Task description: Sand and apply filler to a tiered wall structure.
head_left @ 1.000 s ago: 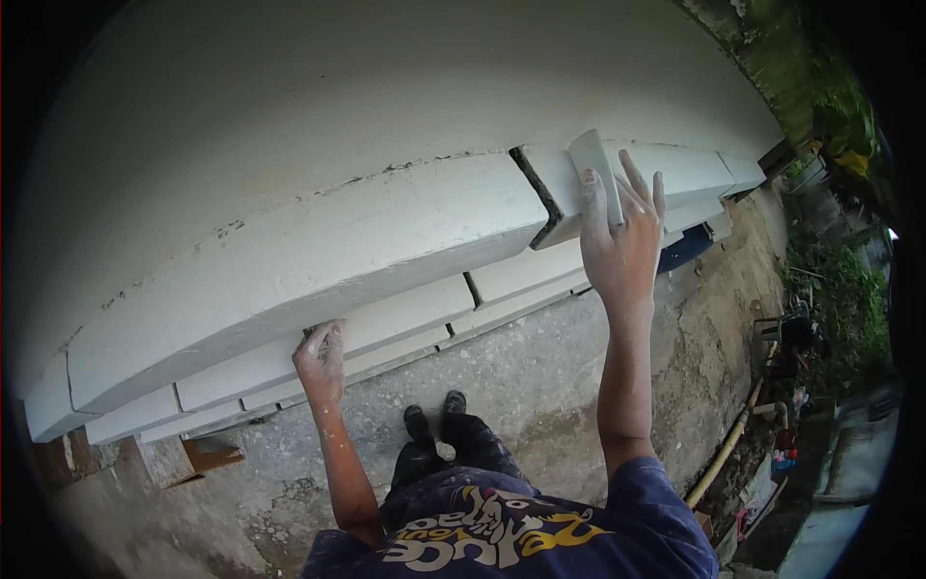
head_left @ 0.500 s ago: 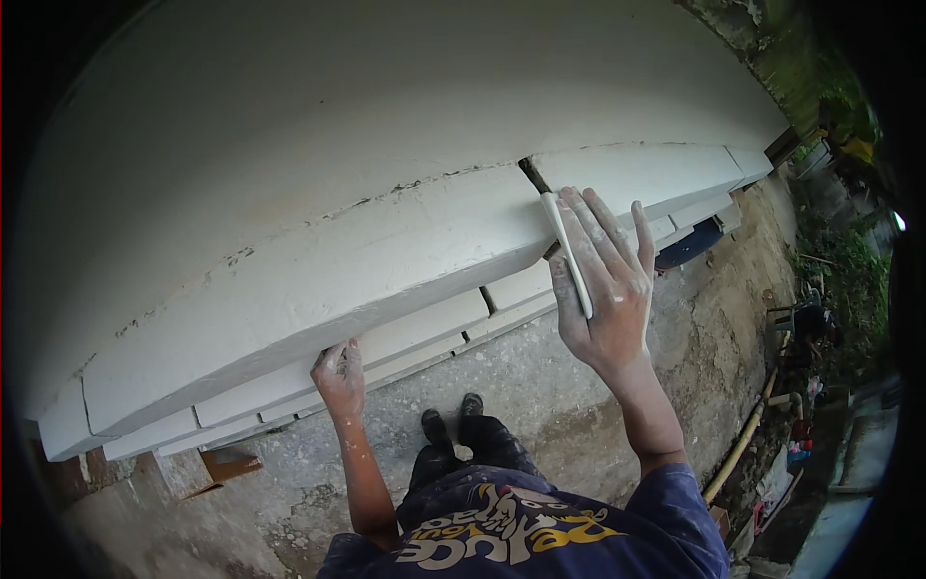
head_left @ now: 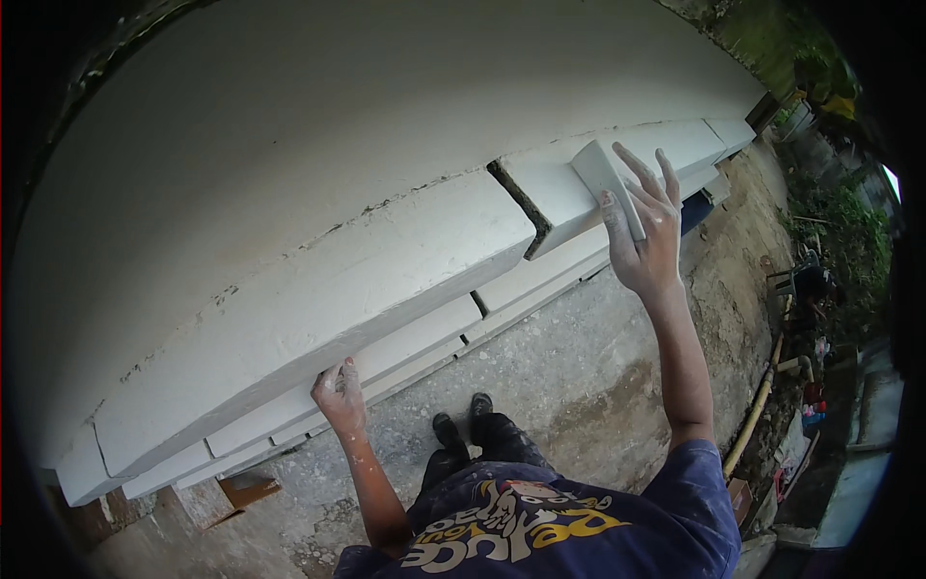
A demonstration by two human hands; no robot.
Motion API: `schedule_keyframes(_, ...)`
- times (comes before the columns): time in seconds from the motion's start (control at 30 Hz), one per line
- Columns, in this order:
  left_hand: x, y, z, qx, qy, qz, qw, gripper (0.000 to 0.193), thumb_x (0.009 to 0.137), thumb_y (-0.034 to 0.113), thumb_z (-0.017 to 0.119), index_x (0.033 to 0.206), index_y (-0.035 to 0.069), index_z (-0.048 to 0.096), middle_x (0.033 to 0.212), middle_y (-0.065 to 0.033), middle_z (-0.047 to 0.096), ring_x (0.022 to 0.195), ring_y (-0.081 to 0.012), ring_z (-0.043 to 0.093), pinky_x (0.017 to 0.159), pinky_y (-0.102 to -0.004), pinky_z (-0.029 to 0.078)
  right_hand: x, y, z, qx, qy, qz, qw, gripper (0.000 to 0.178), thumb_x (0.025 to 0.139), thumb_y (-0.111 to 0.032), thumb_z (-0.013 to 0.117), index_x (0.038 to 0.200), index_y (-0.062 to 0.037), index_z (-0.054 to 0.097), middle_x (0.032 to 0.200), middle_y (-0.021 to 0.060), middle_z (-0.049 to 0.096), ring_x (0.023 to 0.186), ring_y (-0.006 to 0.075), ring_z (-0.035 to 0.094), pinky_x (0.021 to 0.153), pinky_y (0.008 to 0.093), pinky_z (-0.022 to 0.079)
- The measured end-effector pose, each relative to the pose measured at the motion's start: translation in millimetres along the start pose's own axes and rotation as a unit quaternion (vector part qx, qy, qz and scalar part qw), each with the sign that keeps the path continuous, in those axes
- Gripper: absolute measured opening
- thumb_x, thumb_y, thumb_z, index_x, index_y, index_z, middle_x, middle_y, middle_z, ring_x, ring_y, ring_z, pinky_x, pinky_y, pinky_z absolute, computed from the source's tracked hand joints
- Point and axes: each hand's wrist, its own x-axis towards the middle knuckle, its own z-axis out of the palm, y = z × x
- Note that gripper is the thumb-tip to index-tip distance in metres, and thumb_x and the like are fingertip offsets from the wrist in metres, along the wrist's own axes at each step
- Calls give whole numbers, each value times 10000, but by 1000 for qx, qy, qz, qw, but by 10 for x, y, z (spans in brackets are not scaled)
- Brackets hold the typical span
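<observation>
A long white stepped ledge (head_left: 386, 236) runs along the wall before me, with a dark gap (head_left: 521, 205) cutting across its front. My right hand (head_left: 648, 232) holds a thin, flat white rectangular block (head_left: 608, 183) between the thumb and the outstretched fingers. The block rests against the ledge's face just right of the gap; its exact kind cannot be told. My left hand (head_left: 340, 394) is closed, fingers curled together at the ledge's lower edge. Anything inside those fingers is hidden.
Beneath the ledge run lower white steps (head_left: 424, 333) with narrow dark joints. My dark shoes (head_left: 449, 429) stand on a stained concrete floor (head_left: 569, 347). At the right are a bamboo pole (head_left: 752, 425), scattered debris and plants (head_left: 839, 217). A brown box (head_left: 249, 487) sits lower left.
My right hand has moved right and slightly up with the white block, uncovering the lower part of the dark gap. The left hand stays at the ledge's lower edge.
</observation>
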Motion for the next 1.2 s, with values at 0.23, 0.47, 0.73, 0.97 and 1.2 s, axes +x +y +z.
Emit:
schedule_keyframes(0.23,-6,12,13,18,-18,-11,1000,150,926,47,605,963,-48,714,925,-111,706,896,-193,623,895,-324,468,-85,-434,-123,114,-47,-37,992,292,913,-155,592,1147,-22,705,1210,140,691,1359,301,482,1179,523,263)
schedule_keyframes(0.47,3,-18,41,29,-15,35,999,159,936,73,609,961,-46,712,910,-103,710,873,-174,632,870,-307,478,-101,-594,-212,29,-88,-73,993,349,928,-146,573,1247,-34,659,1247,117,681,1404,291,432,1155,528,302)
schedule_keyframes(0.73,-8,150,51,17,-14,6,1000,153,937,65,614,965,-54,705,916,-113,717,877,-174,634,869,-316,485,37,-584,-105,26,-68,-59,996,355,946,-181,569,1248,-9,644,1299,127,646,1350,321,481,1132,517,330)
schedule_keyframes(0.97,-19,68,70,25,-1,26,999,155,933,75,624,965,-52,707,924,-136,721,869,-211,648,881,-331,485,-61,-616,-181,114,-104,-1,988,330,948,-149,569,1205,37,662,1255,173,665,1301,401,506,1076,508,391)
schedule_keyframes(1.2,-27,55,64,32,-1,20,999,150,930,63,616,960,-51,708,924,-138,719,879,-214,645,889,-335,480,-161,-732,-216,191,-73,61,977,291,954,-146,557,1107,56,700,1160,199,698,1268,439,513,1094,550,362)
